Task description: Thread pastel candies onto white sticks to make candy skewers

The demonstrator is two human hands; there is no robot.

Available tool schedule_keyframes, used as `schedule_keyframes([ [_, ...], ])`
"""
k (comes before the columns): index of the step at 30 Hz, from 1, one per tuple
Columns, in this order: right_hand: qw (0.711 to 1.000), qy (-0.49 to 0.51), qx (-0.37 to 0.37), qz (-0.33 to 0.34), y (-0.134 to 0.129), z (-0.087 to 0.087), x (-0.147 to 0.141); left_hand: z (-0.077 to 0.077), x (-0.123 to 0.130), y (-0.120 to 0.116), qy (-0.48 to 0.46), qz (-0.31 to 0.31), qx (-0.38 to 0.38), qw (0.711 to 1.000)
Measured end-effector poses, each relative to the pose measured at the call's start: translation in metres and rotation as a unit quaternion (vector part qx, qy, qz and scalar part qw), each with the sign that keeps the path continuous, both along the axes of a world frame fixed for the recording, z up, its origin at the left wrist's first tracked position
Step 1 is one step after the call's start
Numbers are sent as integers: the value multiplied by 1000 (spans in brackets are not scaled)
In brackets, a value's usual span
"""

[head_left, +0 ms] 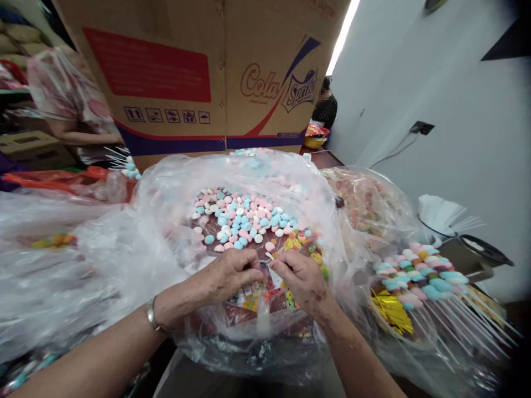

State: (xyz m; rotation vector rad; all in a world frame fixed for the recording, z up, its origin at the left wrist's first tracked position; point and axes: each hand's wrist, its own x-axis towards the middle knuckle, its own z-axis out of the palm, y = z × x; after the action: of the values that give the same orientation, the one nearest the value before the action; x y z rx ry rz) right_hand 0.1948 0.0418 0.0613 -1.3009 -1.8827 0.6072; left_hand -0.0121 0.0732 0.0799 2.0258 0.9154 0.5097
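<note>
My left hand [234, 271], a silver bangle on its wrist, is closed, with thumb and fingers pinched together; whatever is in them is hidden. Facing it, my right hand [302, 281] pinches too, and a small white stick-like piece [269, 256] shows at its fingertips. Just beyond both hands, pink, blue and white candies [243, 218] lie loose on the dark red table inside a large clear plastic bag [166, 193]. Yellow, green and red ring-shaped candies [317, 258] lie beside my right hand. Printed wrappers [249, 298] are partly covered by my hands.
A tall cardboard box [178, 72] stands behind the candies. At right are candy skewers [423, 276] on white sticks, gold tinsel [392, 312], a dark container [473, 254] and white sticks [443, 215]. Plastic bags [83, 276] cover the left. Two people are in the background.
</note>
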Motion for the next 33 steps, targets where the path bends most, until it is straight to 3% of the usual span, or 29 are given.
schedule_keyframes([
  [6, 997, 55, -48, 7, -8, 1, 3, -6, 1, -5, -1, -47, 18, 999],
  [10, 990, 78, -102, 53, -15, 8, 9, -7, 2, -8, 2, -33, 11, 999],
  [13, 990, 85, -107, 44, -20, 11, 12, -11, 4, -10, -33, -27, -23, 999],
  [16, 998, 54, -40, 7, -25, 11, 13, -14, 7, -14, -63, -10, -38, 997],
  [19, 998, 19, 49, -25, -28, 7, 12, -15, 9, -16, -50, -6, -1, 999],
  [27, 970, -28, 229, -79, -34, 2, 7, -22, 10, -14, -46, -54, -15, 997],
  [31, 968, -32, 235, -80, -48, 9, 24, -31, 10, -18, -55, -18, -56, 997],
  [33, 963, -63, 212, -153, -57, 9, 52, -36, 12, -21, -72, 15, -69, 995],
])
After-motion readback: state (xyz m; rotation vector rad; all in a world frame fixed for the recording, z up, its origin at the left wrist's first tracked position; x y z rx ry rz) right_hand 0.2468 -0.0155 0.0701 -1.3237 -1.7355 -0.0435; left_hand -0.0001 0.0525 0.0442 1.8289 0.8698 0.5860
